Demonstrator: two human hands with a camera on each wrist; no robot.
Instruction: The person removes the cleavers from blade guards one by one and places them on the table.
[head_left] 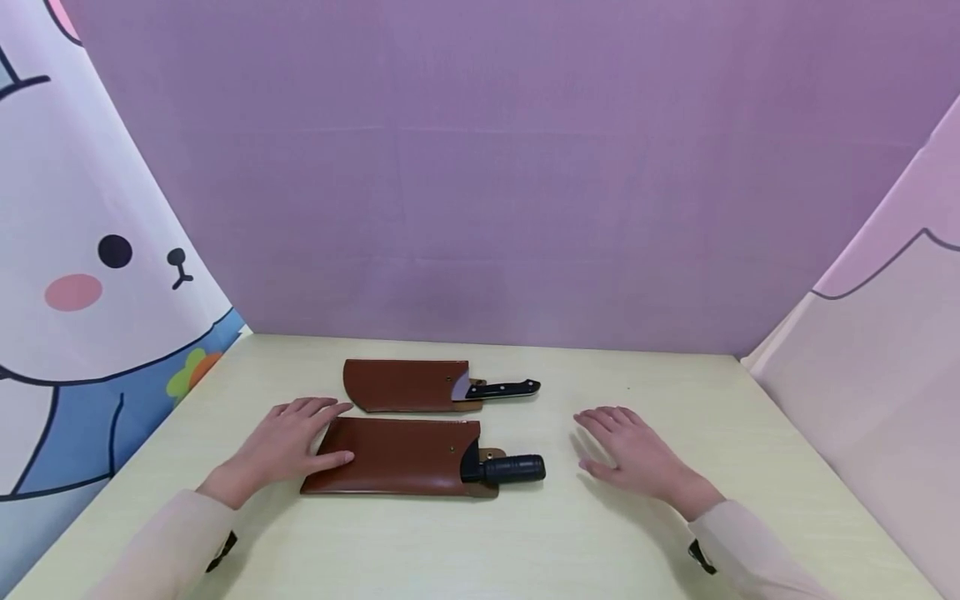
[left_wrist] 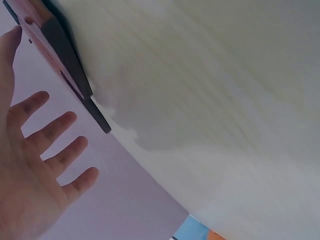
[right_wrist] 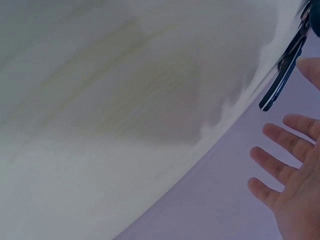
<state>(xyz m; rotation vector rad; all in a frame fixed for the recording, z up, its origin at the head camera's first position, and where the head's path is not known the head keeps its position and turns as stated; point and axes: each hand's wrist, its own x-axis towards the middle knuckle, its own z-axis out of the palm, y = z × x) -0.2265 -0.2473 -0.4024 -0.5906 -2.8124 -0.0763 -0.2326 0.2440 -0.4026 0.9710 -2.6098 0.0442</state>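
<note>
Two knives lie in brown leather sheaths, one behind the other, with their handles toward the right. The nearer sheath [head_left: 405,457] is larger and covers its blade; a thick black handle [head_left: 513,468] sticks out. From the farther sheath [head_left: 401,385] come a sliver of metal blade and a slim riveted black handle [head_left: 506,389]. My left hand [head_left: 281,442] hovers with spread fingers at the left end of the nearer sheath, thumb overlapping it in the head view. Off to the right of both handles, my right hand [head_left: 633,454] is held with fingers extended, nothing in it.
The pale wood-grain table [head_left: 420,550] ends at a purple cloth backdrop [head_left: 495,183]. A cartoon-printed cloth [head_left: 97,333] borders the left side, and a pink and white one [head_left: 885,333] the right. Dark straps show under both sleeves.
</note>
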